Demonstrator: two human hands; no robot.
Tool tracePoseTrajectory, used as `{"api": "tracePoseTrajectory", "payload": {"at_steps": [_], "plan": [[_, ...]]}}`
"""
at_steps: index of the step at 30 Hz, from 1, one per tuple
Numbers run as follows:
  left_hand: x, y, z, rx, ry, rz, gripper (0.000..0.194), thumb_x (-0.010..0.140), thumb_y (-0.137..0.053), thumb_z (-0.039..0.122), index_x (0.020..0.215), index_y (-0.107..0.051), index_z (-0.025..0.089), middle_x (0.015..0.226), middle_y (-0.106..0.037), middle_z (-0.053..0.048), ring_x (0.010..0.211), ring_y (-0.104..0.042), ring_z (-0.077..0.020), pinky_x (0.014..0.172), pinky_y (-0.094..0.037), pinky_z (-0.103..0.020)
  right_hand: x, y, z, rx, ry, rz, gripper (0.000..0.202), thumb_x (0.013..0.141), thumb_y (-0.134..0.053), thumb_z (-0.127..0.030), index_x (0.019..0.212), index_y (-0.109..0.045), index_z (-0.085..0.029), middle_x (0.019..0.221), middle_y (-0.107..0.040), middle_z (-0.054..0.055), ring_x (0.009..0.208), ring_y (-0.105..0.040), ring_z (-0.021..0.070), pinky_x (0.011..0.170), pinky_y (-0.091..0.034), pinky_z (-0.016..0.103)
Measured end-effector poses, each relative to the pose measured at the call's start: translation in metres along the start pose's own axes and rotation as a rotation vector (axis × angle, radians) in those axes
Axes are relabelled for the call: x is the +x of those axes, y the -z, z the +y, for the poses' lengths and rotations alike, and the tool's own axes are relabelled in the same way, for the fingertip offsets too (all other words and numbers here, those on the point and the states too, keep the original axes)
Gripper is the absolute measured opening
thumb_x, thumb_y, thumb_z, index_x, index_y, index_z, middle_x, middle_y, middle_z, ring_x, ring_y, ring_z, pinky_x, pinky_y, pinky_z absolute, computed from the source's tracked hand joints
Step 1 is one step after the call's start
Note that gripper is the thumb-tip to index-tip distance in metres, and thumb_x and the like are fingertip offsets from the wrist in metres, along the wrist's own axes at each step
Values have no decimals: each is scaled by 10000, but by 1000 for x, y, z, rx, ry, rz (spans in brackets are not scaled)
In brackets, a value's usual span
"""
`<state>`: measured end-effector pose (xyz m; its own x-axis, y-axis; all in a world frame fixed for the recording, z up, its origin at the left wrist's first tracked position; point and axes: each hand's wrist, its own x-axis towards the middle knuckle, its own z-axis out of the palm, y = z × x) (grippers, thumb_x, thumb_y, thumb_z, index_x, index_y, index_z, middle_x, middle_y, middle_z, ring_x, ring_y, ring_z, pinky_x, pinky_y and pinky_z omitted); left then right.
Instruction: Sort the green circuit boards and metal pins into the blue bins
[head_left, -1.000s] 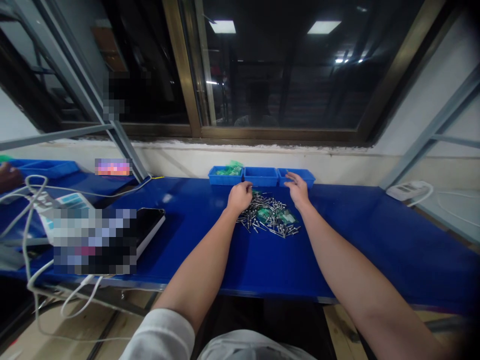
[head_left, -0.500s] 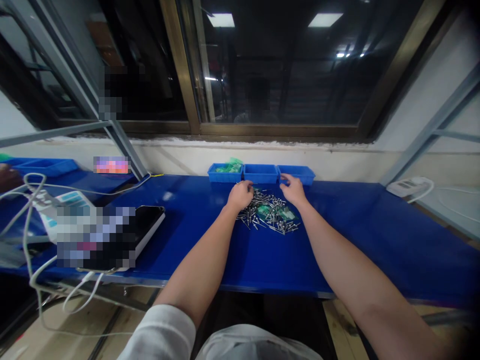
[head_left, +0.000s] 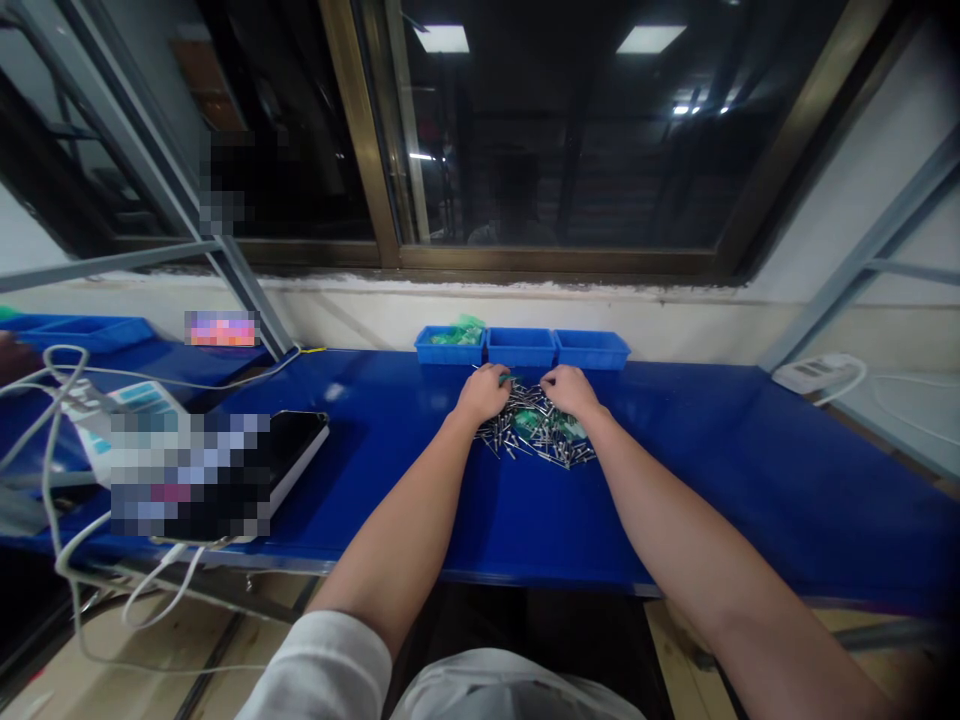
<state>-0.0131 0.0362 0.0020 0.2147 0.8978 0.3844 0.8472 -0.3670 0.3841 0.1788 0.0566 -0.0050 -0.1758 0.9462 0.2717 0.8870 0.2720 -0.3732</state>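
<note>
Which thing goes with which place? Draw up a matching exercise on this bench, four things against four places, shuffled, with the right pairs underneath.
Things
1. Left hand
2. Right hand
3. Left tray of the central row of three
4. White corded box

Places or states
A. Beside the grey frame post at right
B. At the back right of the metal pile
C. Holding green packets
D. At the pile's back left

Pairs: 1-D, 2-B, 3-C, 4-A
</note>
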Motion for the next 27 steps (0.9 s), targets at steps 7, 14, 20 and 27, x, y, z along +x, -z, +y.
{"api": "tracePoseTrajectory", "payload": {"at_steps": [7,14,20,27], "plan": [[-1,0,2,-14,-25,2,302,833,-478,235,1085,-622,152,1099,-628,-99,1024,-577,-220,923,-432,-315,4,-4,0,54,-37,-38,177,766,-569,-285,794,-724,-205,893,-699,85,897,-613,221,778,-422,283],[-1,-2,3,-7,-49,1,275,830,-491,227,1057,-633,165,1080,-631,-86,1008,-583,-213,922,-446,-320,4,-12,-1,-50,-8,-85,236,831,-517,-305,840,-711,-171,960,-661,154,971,-562,270,820,-391,341],[-2,0,5,-56,-150,34,288,830,-515,236,1082,-625,149,1075,-634,-91,1005,-585,-202,928,-444,-309,-3,-7,-11,14,98,16,236,869,-455,-304,857,-650,-172,994,-605,132,954,-496,249,837,-362,368],[-2,6,8,-151,-260,13,223,866,-489,276,976,-660,184,967,-687,-45,896,-619,-169,838,-453,-260,-7,3,-27,199,259,78,168,862,-448,-269,847,-587,-175,922,-625,81,892,-514,208,828,-381,349]]}}
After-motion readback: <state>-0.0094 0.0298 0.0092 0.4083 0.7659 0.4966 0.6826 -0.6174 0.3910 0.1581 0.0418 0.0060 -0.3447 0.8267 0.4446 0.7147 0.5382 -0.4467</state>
